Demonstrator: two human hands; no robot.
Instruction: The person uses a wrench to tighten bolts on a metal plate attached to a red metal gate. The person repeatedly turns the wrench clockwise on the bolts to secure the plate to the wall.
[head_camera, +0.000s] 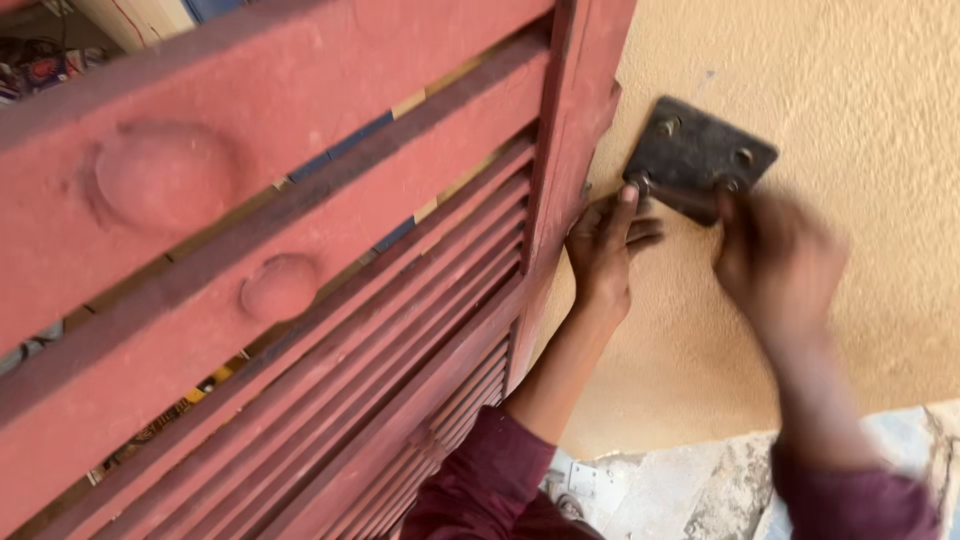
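Your left hand (603, 245) sits just below and to the left of the dark metal plate (700, 158), which lies flat against the tan plaster wall (860, 120) right beside the edge post of the red slatted gate (300, 300). The index finger reaches up and touches the plate's lower left corner, at the bolt (641, 183) there; the other fingers are loosely spread against the wall, so this grip is open and closed on nothing that you can see.

Your right hand (775, 255) is blurred by motion. It sits below the plate's lower right corner, and a thin dark shape runs from it along the plate's bottom edge towards the left bolt, perhaps a tool, though the blur hides what it is. The fingers look curled, but whether that grip is shut around something cannot be told.

The plate is roughly square and tilted, its corners pointing up-left and down-right, with a bolt near each corner. From both hands it lies upward; your left hand is the nearer and already in contact, while the right hovers at the lower edge. Both sleeves (490, 480) are dark maroon, and pale rubble on the ground (680, 490) shows below
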